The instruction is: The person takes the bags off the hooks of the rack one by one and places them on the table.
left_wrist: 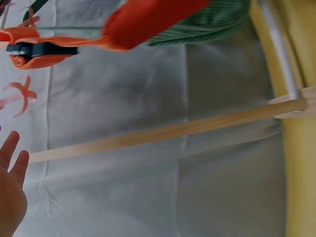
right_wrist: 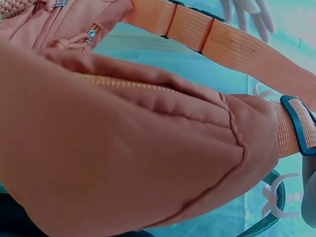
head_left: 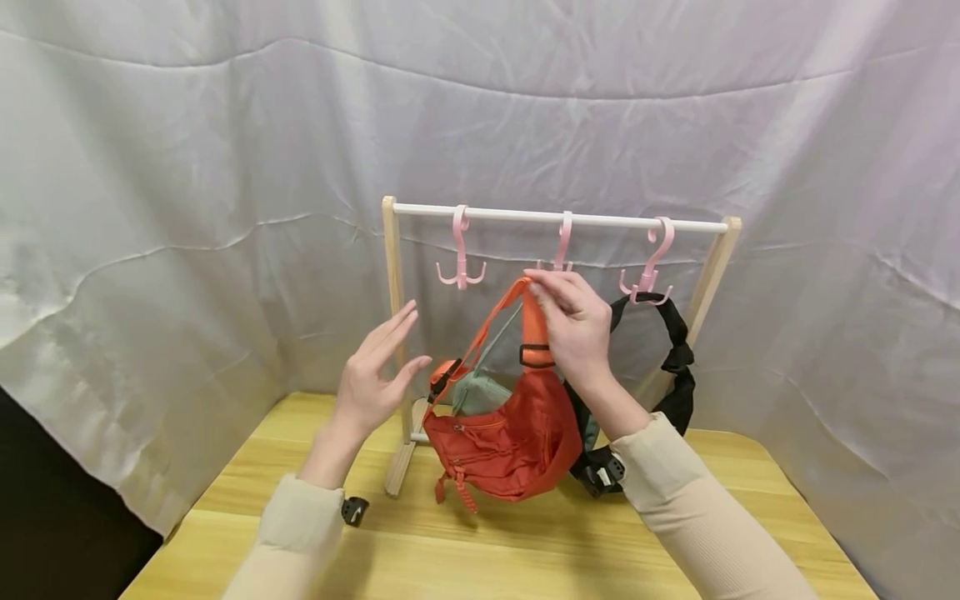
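Observation:
A red sling bag hangs by its orange strap, pinched near the top by my right hand in front of the middle pink hook. My left hand is apart from the bag on its left, fingers extended and thumb spread, holding nothing. In the right wrist view the bag body fills much of the frame. Behind it a grey-green bag is partly hidden; its thin strap rises behind the orange one. A black strap loops over the right pink hook.
A rack with a white bar and wooden posts stands on the wood-grain table. The left pink hook bears nothing. A black buckle hangs low behind the red bag. Grey curtains enclose the back and sides.

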The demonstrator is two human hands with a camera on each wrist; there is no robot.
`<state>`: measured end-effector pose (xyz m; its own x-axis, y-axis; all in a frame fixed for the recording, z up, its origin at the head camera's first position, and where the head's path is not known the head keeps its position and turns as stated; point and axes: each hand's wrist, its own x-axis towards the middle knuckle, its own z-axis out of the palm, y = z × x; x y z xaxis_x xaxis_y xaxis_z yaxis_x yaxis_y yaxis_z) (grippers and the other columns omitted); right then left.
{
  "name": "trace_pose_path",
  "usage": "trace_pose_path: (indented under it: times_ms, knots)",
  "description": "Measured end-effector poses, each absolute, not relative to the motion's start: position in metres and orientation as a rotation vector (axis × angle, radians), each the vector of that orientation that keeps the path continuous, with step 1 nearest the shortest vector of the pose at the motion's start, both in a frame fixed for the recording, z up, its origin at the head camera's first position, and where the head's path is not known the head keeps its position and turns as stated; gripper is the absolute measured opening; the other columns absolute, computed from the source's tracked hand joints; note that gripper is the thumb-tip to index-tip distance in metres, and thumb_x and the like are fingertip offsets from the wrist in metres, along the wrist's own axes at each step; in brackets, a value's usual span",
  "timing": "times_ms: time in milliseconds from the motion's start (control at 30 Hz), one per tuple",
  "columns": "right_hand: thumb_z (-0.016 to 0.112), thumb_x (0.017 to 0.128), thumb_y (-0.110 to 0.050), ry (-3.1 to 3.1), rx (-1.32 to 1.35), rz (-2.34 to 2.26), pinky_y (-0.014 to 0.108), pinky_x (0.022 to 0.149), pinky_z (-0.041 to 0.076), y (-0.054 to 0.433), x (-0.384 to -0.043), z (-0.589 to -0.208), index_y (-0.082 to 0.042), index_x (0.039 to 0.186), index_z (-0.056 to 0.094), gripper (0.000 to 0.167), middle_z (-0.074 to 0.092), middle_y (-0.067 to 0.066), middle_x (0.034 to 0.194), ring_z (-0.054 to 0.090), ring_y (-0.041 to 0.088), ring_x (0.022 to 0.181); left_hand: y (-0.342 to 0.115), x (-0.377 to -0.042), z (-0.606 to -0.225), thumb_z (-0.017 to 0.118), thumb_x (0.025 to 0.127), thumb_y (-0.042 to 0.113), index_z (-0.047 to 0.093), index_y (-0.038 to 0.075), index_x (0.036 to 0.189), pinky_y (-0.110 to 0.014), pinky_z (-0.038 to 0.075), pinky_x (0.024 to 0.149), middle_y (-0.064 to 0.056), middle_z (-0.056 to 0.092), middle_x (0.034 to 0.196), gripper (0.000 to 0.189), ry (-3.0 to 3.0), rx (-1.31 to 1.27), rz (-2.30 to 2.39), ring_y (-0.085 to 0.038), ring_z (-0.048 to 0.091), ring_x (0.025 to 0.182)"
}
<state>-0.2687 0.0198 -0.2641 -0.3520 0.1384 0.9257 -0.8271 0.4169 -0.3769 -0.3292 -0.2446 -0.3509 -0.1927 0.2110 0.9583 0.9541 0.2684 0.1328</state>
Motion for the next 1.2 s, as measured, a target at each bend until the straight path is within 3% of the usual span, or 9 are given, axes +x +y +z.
trace_pose_path:
  times_ms: [233,367,500,700,967,1100,1200]
  knots:
    - [0.074,0.093,0.002,-1.605,0.615,1.138,0.018,0.079,0.056,0.022,-0.266,-0.265,0.0,0.111,0.08,0.018,0.074,0.018,0.101,0.07,0.008,0.094,-0.251,-0.32,-0.381,0.066,0.101,0.043,0.054,0.002,0.15,-0.033,0.039,0.119,-0.014,0.053,0.154,0.065,-1.738,-1.115,-1.075,-0.034,0.054,0.138]
    - [0.073,0.094,0.003,-1.603,0.615,1.158,0.018,0.078,0.056,0.023,-0.264,-0.266,0.0,0.111,0.08,0.019,0.074,0.018,0.101,0.071,0.012,0.095,-0.255,-0.315,-0.396,0.08,0.093,0.024,0.054,0.004,0.151,-0.03,0.039,0.118,-0.013,0.054,0.154,0.066,-1.785,-1.111,-1.11,-0.034,0.055,0.136]
    - [0.074,0.093,0.004,-1.601,0.61,1.168,0.018,0.076,0.056,0.026,-0.263,-0.266,-0.001,0.111,0.08,0.02,0.074,0.017,0.102,0.07,0.013,0.094,-0.258,-0.311,-0.408,0.085,0.084,0.008,0.053,0.003,0.151,-0.028,0.038,0.118,-0.014,0.053,0.154,0.074,-1.846,-1.102,-1.115,-0.034,0.056,0.135]
    - [0.074,0.092,0.005,-1.588,0.619,1.164,0.018,0.075,0.054,0.029,-0.262,-0.267,0.001,0.11,0.08,0.019,0.074,0.019,0.101,0.068,0.008,0.092,-0.26,-0.306,-0.424,0.086,0.084,0.01,0.05,0.007,0.154,-0.027,0.035,0.119,-0.011,0.051,0.156,0.079,-1.955,-1.094,-1.122,-0.031,0.054,0.138]
    - [0.074,0.093,0.004,-1.586,0.622,1.147,0.017,0.063,0.045,0.03,-0.259,-0.268,0.001,0.11,0.08,0.019,0.073,0.018,0.1,0.055,0.008,0.076,-0.255,-0.299,-0.44,0.084,0.088,0.015,0.047,0.011,0.157,-0.047,0.042,0.115,-0.004,0.049,0.158,0.078,-2.08,-1.08,-1.227,-0.031,0.053,0.139]
    - [0.074,0.093,0.004,-1.582,0.621,1.159,0.017,0.063,0.044,0.029,-0.258,-0.268,0.0,0.11,0.08,0.019,0.073,0.017,0.1,0.054,0.008,0.075,-0.251,-0.298,-0.446,0.083,0.089,0.014,0.047,0.014,0.157,-0.046,0.042,0.115,-0.003,0.052,0.157,0.078,-2.106,-1.059,-1.316,-0.029,0.057,0.136]
    - [0.074,0.092,0.004,-1.58,0.619,1.166,0.017,0.064,0.045,0.027,-0.258,-0.268,0.0,0.11,0.08,0.019,0.074,0.017,0.1,0.056,0.008,0.076,-0.248,-0.298,-0.45,0.082,0.089,0.01,0.047,0.016,0.158,-0.038,0.057,0.098,-0.005,0.054,0.154,0.078,-2.1,-1.061,-1.429,-0.03,0.059,0.133]
